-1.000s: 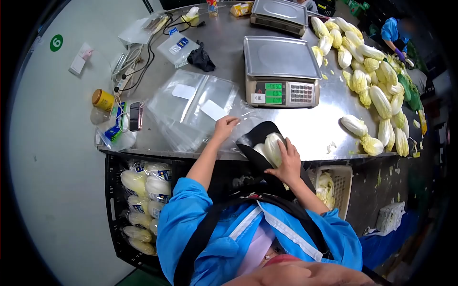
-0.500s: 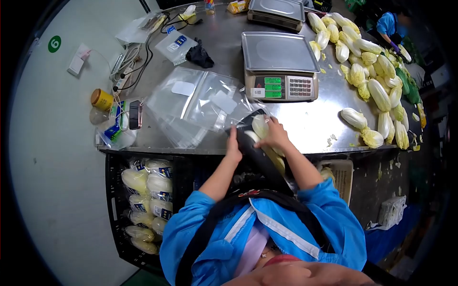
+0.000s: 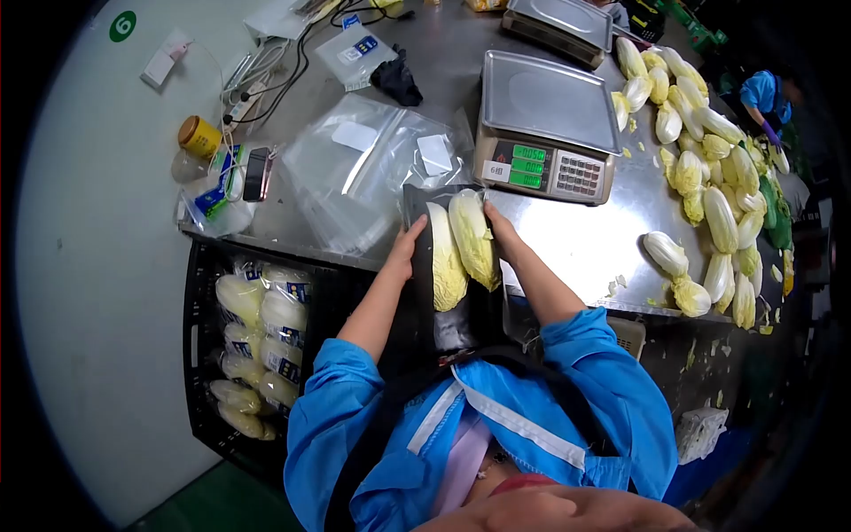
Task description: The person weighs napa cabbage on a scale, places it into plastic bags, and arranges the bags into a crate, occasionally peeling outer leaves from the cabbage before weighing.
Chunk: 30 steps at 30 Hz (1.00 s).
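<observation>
Two napa cabbages, a paler one (image 3: 445,257) on the left and a yellow-leaved one (image 3: 473,239) on the right, lie side by side in a black trough-like holder (image 3: 420,282) at the table's front edge. My left hand (image 3: 405,248) is closed on the holder's left side. Along its right side, next to the yellow-leaved cabbage, my right hand (image 3: 502,229) is closed as well, with its fingers partly hidden. Just beyond the holder, clear plastic bags (image 3: 341,186) are spread on the metal table.
A digital scale (image 3: 550,120) stands past my right hand, with a second scale (image 3: 563,27) behind. Many loose napa cabbages (image 3: 718,217) cover the table's right side. Below left, a black crate (image 3: 197,355) holds bagged cabbages. A co-worker (image 3: 767,97) is at far right.
The two cabbages now lie side by side, facing up in the holder. My right hand has moved off the cabbage to the holder's right side; the view has shifted slightly.
</observation>
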### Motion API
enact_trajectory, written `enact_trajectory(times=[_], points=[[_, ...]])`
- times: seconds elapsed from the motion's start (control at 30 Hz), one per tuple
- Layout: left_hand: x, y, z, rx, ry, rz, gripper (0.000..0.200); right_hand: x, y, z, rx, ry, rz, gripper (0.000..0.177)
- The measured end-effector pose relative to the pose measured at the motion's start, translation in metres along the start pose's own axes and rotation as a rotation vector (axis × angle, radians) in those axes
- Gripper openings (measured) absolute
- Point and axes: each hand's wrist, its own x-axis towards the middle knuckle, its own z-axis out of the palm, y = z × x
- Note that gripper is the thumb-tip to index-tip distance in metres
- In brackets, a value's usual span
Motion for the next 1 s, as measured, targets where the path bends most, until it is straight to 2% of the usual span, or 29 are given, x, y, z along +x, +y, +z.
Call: enact_trajectory(times=[0.03,0.1,0.17,0.23,0.27,0.3,0.33,0.37,0.4,0.43,0.47,0.5,0.57,0.63,0.67,0.7,0.77,0.8,0.83,0.87,0.9,0.97,1.0], points=[[-0.017,-0.005,0.007,0.057,0.057,0.068,0.055,-0.013,0.003,0.007,-0.115,0.005,-0.053,0.059],[-0.07,-0.02,0.015,0.137,0.048,0.16,0.059,-0.084,0.008,0.024,-0.228,0.039,-0.155,0.054],[-0.102,-0.062,-0.01,0.218,0.006,0.199,0.057,-0.138,0.039,0.009,-0.528,0.106,-0.206,0.047],[-0.117,-0.105,-0.043,0.627,0.131,0.147,0.051,-0.156,0.079,-0.019,-0.845,0.15,-0.286,0.037],[-0.126,-0.103,-0.04,0.786,0.177,0.132,0.048,-0.155,0.077,-0.019,-0.844,0.148,-0.287,0.037],[-0.133,-0.101,-0.038,0.948,0.222,0.116,0.049,-0.153,0.076,-0.018,-0.973,0.227,-0.337,0.033],[-0.132,-0.094,-0.035,1.074,0.214,0.172,0.048,-0.148,0.072,-0.017,-1.104,0.308,-0.39,0.031],[-0.132,-0.076,-0.025,1.196,0.207,0.226,0.049,-0.142,0.056,-0.013,-1.148,0.289,-0.442,0.03],[-0.13,-0.038,-0.007,1.023,0.095,0.251,0.046,-0.132,0.027,-0.006,-1.197,0.263,-0.509,0.029],[-0.135,-0.004,0.02,0.908,0.101,0.221,0.046,-0.129,-0.003,0.009,-1.188,0.236,-0.569,0.029],[-0.12,0.015,0.022,1.036,0.167,0.516,0.045,-0.121,-0.033,0.018,-1.156,0.233,-0.594,0.031],[-0.121,0.047,0.045,0.884,0.228,0.562,0.042,-0.103,-0.058,0.02,-1.056,0.238,-0.641,0.035],[-0.118,0.095,0.073,0.209,0.0,0.329,0.038,-0.101,-0.134,0.046,-0.925,0.088,-0.531,0.038],[-0.133,0.108,0.104,0.115,0.04,0.423,0.038,-0.119,-0.165,0.068,-0.656,-0.022,-0.461,0.037],[-0.125,0.106,0.087,0.134,-0.067,0.441,0.037,-0.117,-0.17,0.061,-0.796,-0.1,-0.568,0.033],[-0.135,0.105,0.095,0.105,-0.075,0.452,0.036,-0.139,-0.184,0.073,-0.933,-0.07,-0.526,0.027],[-0.138,0.101,0.107,0.036,-0.007,0.386,0.035,-0.146,-0.184,0.073,-1.122,0.103,-0.914,0.02],[-0.115,0.087,0.081,0.04,0.018,0.32,0.033,-0.155,-0.184,0.072,-1.119,0.114,-0.994,0.028],[-0.09,0.078,0.059,0.038,0.038,0.268,0.032,-0.167,-0.181,0.071,-1.126,0.005,-1.155,0.044],[-0.09,0.075,0.064,0.002,0.023,0.292,0.03,-0.181,-0.181,0.078,-1.196,-0.158,-1.457,0.054],[-0.088,0.076,0.068,0.0,0.025,0.297,0.03,-0.195,-0.174,0.087,-1.404,-0.204,-1.464,0.059],[-0.087,0.073,0.075,0.056,0.005,0.315,0.031,-0.192,-0.149,0.086,-1.744,-0.252,-1.465,0.04],[-0.088,0.076,0.089,0.057,-0.001,0.324,0.034,-0.191,-0.154,0.081,-1.744,-0.257,-1.458,0.04]])
